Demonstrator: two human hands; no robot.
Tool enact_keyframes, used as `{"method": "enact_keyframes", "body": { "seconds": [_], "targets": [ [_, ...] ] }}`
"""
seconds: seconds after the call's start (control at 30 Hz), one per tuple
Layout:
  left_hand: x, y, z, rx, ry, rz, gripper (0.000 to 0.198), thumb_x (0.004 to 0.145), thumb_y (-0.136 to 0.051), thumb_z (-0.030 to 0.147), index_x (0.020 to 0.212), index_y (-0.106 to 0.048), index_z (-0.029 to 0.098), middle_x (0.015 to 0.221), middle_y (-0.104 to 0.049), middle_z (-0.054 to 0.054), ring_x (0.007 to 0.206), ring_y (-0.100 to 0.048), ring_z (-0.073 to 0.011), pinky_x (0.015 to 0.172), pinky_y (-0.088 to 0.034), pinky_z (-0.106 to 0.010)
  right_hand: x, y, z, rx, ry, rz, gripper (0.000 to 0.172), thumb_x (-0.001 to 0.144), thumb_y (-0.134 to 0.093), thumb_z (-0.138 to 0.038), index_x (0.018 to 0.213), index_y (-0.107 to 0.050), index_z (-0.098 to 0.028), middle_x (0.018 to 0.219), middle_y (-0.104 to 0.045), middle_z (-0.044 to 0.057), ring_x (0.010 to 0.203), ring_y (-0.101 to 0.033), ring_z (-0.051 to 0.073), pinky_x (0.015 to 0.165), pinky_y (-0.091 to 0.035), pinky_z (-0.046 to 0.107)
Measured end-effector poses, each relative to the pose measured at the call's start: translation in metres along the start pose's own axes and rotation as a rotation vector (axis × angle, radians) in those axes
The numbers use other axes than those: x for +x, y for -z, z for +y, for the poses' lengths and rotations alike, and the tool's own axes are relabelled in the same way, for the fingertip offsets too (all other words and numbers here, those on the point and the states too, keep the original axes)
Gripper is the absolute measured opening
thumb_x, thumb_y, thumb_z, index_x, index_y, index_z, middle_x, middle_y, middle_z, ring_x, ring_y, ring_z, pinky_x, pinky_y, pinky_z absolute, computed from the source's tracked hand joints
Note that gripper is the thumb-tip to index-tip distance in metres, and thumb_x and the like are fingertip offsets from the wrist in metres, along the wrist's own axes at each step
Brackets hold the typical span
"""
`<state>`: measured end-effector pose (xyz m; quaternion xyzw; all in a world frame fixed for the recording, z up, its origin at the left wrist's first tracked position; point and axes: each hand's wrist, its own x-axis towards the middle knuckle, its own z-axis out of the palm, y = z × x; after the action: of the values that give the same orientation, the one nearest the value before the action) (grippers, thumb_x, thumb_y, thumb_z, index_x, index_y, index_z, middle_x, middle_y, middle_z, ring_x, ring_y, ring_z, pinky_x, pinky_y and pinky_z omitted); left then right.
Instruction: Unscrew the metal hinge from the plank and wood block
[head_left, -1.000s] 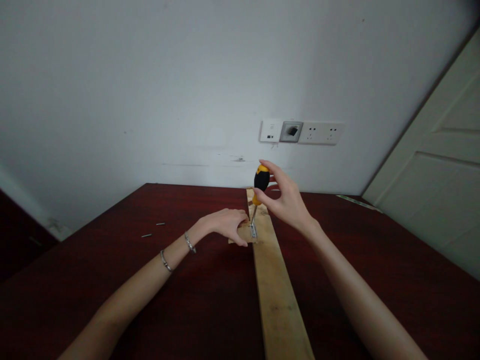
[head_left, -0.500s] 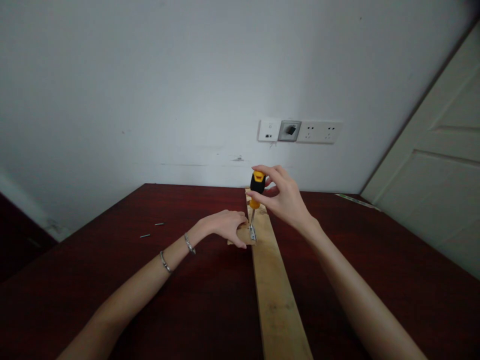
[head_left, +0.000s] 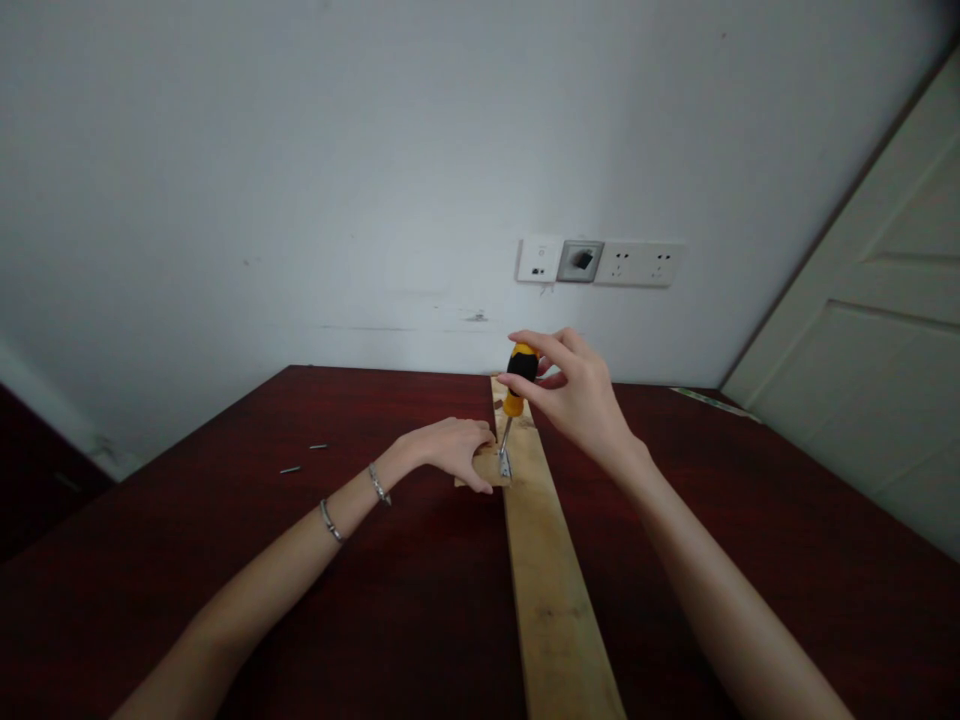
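Note:
My right hand (head_left: 574,390) pinches the yellow and black handle of a screwdriver (head_left: 523,365), which leans a little to the right. Its metal shaft points down to a small metal bracket (head_left: 505,465); the exact contact at the tip is too small to make out. The bracket sits where a short wooden block (head_left: 491,468) meets a long wooden plank (head_left: 555,570). Thumb and fingers of my left hand (head_left: 454,450) close around the block from the left, covering much of it.
Two screw-like metal pieces (head_left: 290,469) lie on the dark red table (head_left: 360,600) at the left. Behind it stands a white wall with socket plates (head_left: 637,264). A thin pale strip (head_left: 716,404) lies by the back right edge, near a white panelled door (head_left: 885,330).
My right hand and the screwdriver's handle have shifted slightly right, so the screwdriver tilts more. The left hand, block and plank stay in place.

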<state>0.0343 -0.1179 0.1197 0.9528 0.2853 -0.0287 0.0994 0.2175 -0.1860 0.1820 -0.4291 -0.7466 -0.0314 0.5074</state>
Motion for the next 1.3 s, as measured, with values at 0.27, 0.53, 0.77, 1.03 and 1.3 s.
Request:
{"method": "enact_keyframes", "body": {
  "seconds": [0.27, 0.53, 0.77, 1.03, 1.3],
  "targets": [
    [-0.001, 0.001, -0.004, 0.038, -0.015, 0.055, 0.062, 0.065, -0.071, 0.057, 0.108, -0.059, 0.015, 0.107, -0.062, -0.008, 0.089, -0.06, -0.022, 0.079, -0.045, -0.032, 0.0, -0.004, 0.005, 0.12, 0.09, 0.067, 0.045, 0.086, -0.053, -0.022, 0.13, -0.052, -0.029, 0.117, -0.059, 0.007, 0.099, -0.06, 0.021, 0.077, -0.059, 0.038],
    [-0.002, 0.002, 0.0, 0.015, -0.023, 0.082, 0.058, 0.065, -0.072, 0.054, 0.108, -0.059, 0.017, 0.109, -0.061, -0.007, 0.088, -0.061, -0.0212, 0.079, -0.045, -0.031, -0.001, -0.007, 0.012, 0.027, 0.063, 0.096, 0.049, 0.081, -0.065, -0.03, 0.128, -0.054, -0.03, 0.102, -0.054, 0.005, 0.075, -0.056, 0.016, 0.071, -0.059, 0.037],
    [-0.003, 0.004, 0.003, -0.001, -0.014, 0.077, 0.058, 0.066, -0.072, 0.053, 0.109, -0.059, 0.017, 0.112, -0.06, -0.006, 0.089, -0.061, -0.0212, 0.078, -0.045, -0.031, 0.0, -0.007, 0.01, 0.117, 0.082, 0.045, 0.053, 0.083, -0.058, -0.027, 0.134, -0.045, -0.03, 0.119, -0.058, 0.007, 0.085, -0.061, 0.019, 0.073, -0.058, 0.038],
    [-0.002, 0.001, 0.003, 0.0, -0.023, 0.087, 0.058, 0.066, -0.072, 0.051, 0.11, -0.058, 0.018, 0.111, -0.061, -0.006, 0.087, -0.061, -0.0205, 0.078, -0.045, -0.031, 0.001, -0.006, 0.01, 0.049, 0.094, 0.07, 0.047, 0.081, -0.063, -0.028, 0.127, -0.053, -0.027, 0.101, -0.06, 0.005, 0.075, -0.059, 0.017, 0.071, -0.058, 0.035],
    [0.002, -0.002, 0.003, 0.005, -0.035, 0.071, 0.06, 0.066, -0.071, 0.054, 0.112, -0.059, 0.018, 0.116, -0.06, -0.007, 0.094, -0.061, -0.0232, 0.08, -0.045, -0.032, -0.002, -0.007, 0.01, 0.059, 0.081, 0.003, 0.055, 0.078, -0.06, -0.027, 0.131, -0.047, -0.028, 0.114, -0.061, 0.006, 0.083, -0.061, 0.019, 0.07, -0.057, 0.037]
  ]
}}
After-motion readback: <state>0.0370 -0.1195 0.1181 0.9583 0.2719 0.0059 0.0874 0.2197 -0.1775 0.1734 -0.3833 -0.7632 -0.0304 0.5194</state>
